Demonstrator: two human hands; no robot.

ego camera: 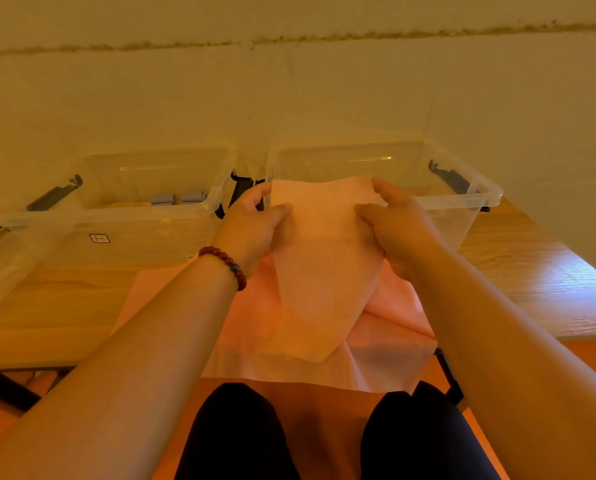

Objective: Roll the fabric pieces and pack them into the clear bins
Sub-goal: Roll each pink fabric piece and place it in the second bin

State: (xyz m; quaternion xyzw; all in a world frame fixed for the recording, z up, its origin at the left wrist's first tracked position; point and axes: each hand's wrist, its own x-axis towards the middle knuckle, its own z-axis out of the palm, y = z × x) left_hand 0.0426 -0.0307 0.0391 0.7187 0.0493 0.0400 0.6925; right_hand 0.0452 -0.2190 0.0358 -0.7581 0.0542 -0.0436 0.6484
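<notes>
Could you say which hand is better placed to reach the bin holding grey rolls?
Probably the left hand: it grips the pink fabric on the side nearer that left bin.

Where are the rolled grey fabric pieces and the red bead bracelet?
Rolled grey fabric pieces (163, 198): head view, middle of left roll.
Red bead bracelet (225, 260): head view, beads on left wrist.

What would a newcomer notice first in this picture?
In the centre, the left hand and the right hand hold up a pink fabric piece by its top edge, above a pile of pink fabric on the wooden table. Behind them stand the left clear bin, with two grey fabric rolls inside, and the right clear bin.
</notes>
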